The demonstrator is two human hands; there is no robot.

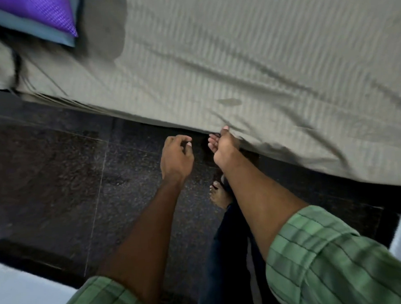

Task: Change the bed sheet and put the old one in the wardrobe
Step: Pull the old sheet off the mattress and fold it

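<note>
A purple pillow (39,11) lay on a blue-grey one (28,30) at the bed's far left corner. The olive striped bed sheet (248,64) covered the mattress, creased and hanging over the near edge above a dark speckled floor (58,169). The left hand (175,158) hovered just beside that edge, fingers loosely curled, its grip empty. The right hand (224,148) met the sheet's hanging edge, thumb on the fabric; its grip could not be told. Green checked sleeves (326,256) framed both forearms.
</note>
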